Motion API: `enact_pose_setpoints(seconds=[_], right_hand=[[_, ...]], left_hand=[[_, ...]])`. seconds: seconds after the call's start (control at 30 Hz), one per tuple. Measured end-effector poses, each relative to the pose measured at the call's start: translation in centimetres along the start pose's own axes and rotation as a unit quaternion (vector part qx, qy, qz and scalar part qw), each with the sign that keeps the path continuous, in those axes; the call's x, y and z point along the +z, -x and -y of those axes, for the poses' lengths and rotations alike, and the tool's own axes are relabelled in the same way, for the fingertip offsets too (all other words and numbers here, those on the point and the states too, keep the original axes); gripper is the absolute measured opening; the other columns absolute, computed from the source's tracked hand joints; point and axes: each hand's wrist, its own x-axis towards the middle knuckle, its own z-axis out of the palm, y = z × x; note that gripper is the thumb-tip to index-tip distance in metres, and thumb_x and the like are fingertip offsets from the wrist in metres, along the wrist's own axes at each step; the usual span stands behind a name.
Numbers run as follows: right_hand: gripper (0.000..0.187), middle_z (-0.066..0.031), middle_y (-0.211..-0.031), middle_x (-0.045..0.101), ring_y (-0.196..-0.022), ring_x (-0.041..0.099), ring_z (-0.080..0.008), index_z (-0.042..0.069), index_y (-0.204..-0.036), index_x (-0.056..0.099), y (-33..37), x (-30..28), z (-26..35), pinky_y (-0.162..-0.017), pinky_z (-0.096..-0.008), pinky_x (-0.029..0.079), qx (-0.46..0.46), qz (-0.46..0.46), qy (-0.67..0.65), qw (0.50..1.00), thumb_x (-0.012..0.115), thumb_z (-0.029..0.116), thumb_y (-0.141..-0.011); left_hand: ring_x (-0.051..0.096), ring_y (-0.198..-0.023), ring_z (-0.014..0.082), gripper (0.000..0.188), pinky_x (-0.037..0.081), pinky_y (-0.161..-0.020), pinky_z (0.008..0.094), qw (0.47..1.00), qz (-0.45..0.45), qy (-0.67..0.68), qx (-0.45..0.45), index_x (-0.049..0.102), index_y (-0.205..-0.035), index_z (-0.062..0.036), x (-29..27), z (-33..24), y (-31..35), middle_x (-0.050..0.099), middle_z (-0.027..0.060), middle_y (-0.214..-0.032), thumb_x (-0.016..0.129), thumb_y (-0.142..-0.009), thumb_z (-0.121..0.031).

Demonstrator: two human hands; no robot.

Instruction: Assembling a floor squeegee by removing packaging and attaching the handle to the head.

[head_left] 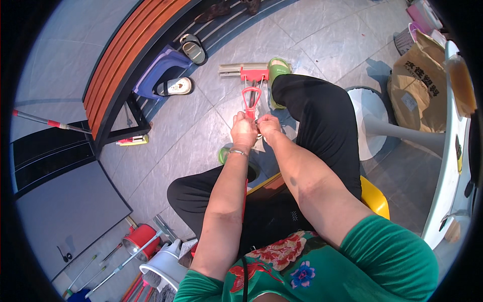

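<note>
A red sponge mop [255,74] lies out in front of me, its grey roller head on the tiles and its red pole running back between my legs. My left hand [243,132] is wrapped round the pole, just below the red loop-shaped lever [251,94]. Right beside it, my right hand [268,126] has its fingers pinched together against the pole; what sits between those fingers is too small and covered to make out. The mop head rests next to the green slipper [278,68] on my right foot.
A slatted wooden bench [113,65] curves along the left, with a purple stool [163,68] and loose sandals [193,49] by it. Lower left are a white bucket [163,264], a red pot [142,239] and several poles. A paper bag [417,83] and white table [436,201] stand right.
</note>
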Motion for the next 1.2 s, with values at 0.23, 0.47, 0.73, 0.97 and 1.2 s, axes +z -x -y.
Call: enact_pose_setpoints(seconds=[0.23,0.47,0.73,0.97,1.2], right_hand=[[0.017,-0.0104,-0.079,0.068,-0.076,0.065,-0.0242,0.013,-0.082,0.071,3.5,-1.8,2.5,-0.070,-0.0345,0.049,-0.109,-0.026,0.180,0.977,0.058,0.006,-0.073],[0.011,-0.0125,-0.081,0.067,-0.079,0.064,-0.0310,0.011,-0.080,0.068,4.7,-2.0,3.0,-0.070,-0.0384,0.050,-0.197,-0.021,0.220,0.955,0.060,0.010,-0.073],[0.007,-0.0164,-0.079,0.064,-0.077,0.062,-0.0367,0.009,-0.077,0.065,3.8,-1.5,2.2,-0.068,-0.0420,0.050,-0.257,-0.040,0.209,0.943,0.060,0.009,-0.072],[0.006,-0.0176,-0.078,0.064,-0.077,0.062,-0.0377,0.010,-0.076,0.063,4.0,-0.6,2.8,-0.069,-0.0448,0.050,-0.292,-0.041,0.269,0.917,0.059,0.012,-0.072],[0.007,-0.0209,-0.079,0.064,-0.080,0.062,-0.0400,0.007,-0.074,0.063,4.7,-0.6,3.9,-0.072,-0.0463,0.050,-0.288,0.029,0.281,0.915,0.057,0.009,-0.072]], left_hand=[[0.053,-0.092,0.0299,0.004,0.046,-0.081,0.0378,0.999,-0.009,0.041,0.001,0.064,-0.071,-0.0039,0.2,0.8,-0.1,0.054,0.0114,-0.091,0.063,-0.072,-0.008],[0.052,-0.090,0.0315,0.004,0.046,-0.081,0.0384,0.999,-0.024,0.048,0.008,0.062,-0.068,-0.0035,0.8,1.7,-0.2,0.054,0.0129,-0.090,0.063,-0.071,-0.006],[0.053,-0.089,0.0311,0.005,0.045,-0.081,0.0384,0.997,-0.019,0.075,0.014,0.061,-0.067,-0.0039,0.7,1.6,-0.6,0.054,0.0132,-0.088,0.063,-0.070,-0.006],[0.057,-0.081,0.0308,0.002,0.048,-0.074,0.0378,0.993,-0.030,0.106,0.040,0.063,-0.070,-0.0014,0.7,3.7,-1.0,0.055,0.0147,-0.086,0.064,-0.069,-0.002],[0.056,-0.082,0.0329,0.003,0.046,-0.077,0.0402,0.990,-0.003,0.138,0.014,0.061,-0.066,0.0003,-0.8,3.5,-0.5,0.055,0.0176,-0.086,0.063,-0.069,-0.001]])
